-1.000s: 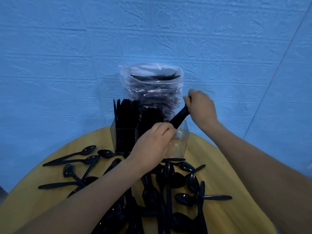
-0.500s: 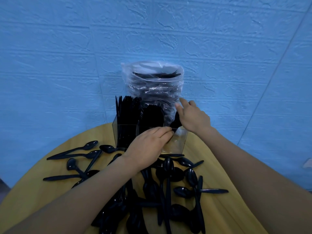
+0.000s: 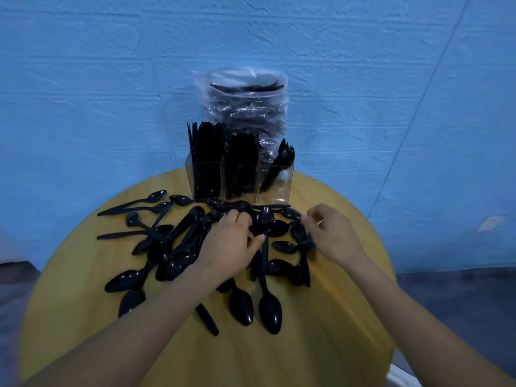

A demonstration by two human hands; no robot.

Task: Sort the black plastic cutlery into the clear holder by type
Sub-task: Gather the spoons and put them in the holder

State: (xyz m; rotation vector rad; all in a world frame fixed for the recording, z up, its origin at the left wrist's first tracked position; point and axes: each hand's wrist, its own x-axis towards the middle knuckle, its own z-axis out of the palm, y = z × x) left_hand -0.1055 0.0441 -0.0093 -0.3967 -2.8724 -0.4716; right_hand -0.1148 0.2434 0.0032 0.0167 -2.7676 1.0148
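Observation:
The clear holder [image 3: 280, 188] stands at the table's far edge with three compartments. Its left and middle ones are packed with black cutlery, and a few forks [image 3: 282, 159] lean in the right one. A pile of loose black spoons [image 3: 269, 305] and other pieces lies in front of it. My left hand [image 3: 229, 244] rests on the middle of the pile, fingers curled down around a black piece, thumb against a spoon handle. My right hand [image 3: 333, 233] hovers at the pile's right side, fingers loosely curled and holding nothing.
A clear plastic bag [image 3: 245, 107] of black cutlery stands behind the holder against the blue wall. The round yellow table [image 3: 335, 317] drops off on all sides. More spoons [image 3: 131, 203] lie scattered at the left.
My right hand let go of the forks in the holder's right compartment. Both hands drew back from the holder to the pile.

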